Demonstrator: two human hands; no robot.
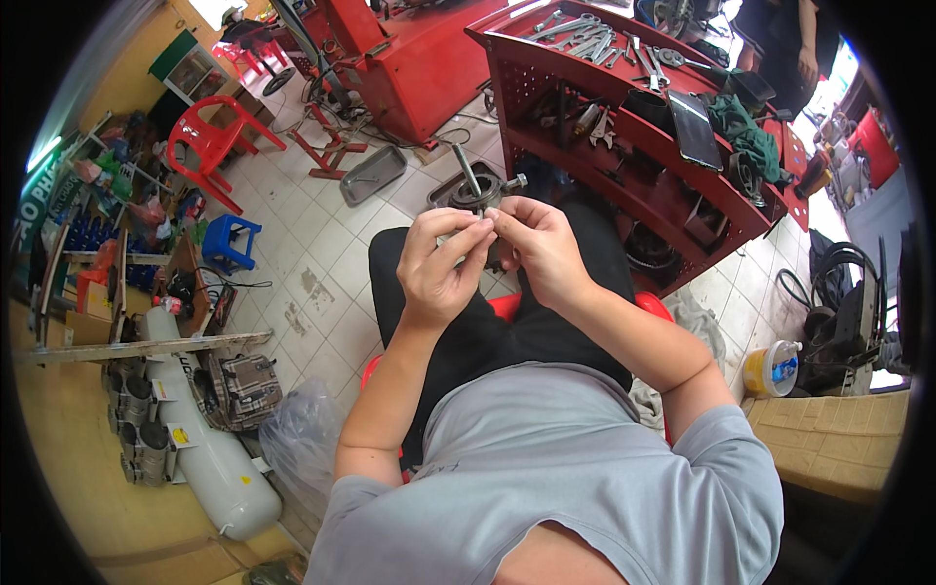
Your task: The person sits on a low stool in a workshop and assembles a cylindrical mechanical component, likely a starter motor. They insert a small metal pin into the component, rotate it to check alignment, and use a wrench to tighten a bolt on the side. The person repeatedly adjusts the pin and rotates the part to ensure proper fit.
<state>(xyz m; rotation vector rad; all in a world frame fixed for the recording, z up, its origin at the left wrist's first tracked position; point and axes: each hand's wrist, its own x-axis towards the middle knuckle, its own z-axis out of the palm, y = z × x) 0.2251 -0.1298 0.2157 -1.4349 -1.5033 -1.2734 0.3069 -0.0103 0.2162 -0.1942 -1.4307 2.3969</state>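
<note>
In front of my lap, a greasy grey metal part (476, 198) shows just beyond my fingertips, with a round ring-like body and a bolt sticking out on its right. A bare steel rod (466, 166) rises at a slant from its ring. My left hand (435, 265) is closed in a pinch at the near edge of this part. Thumb and forefinger of my right hand (544, 250) are pinched together against the left fingertips. Something small and pale may sit between them, but the fingers cover most of it. What supports the metal part is hidden.
A red tool cart (624, 166) stands ahead to the right, carrying several wrenches (585, 39) and a tablet (694, 132). Grey metal trays (373, 176) lie on the tiled floor. Leftward are a blue stool (231, 244), a red chair (216, 141) and a grey cylinder (210, 444).
</note>
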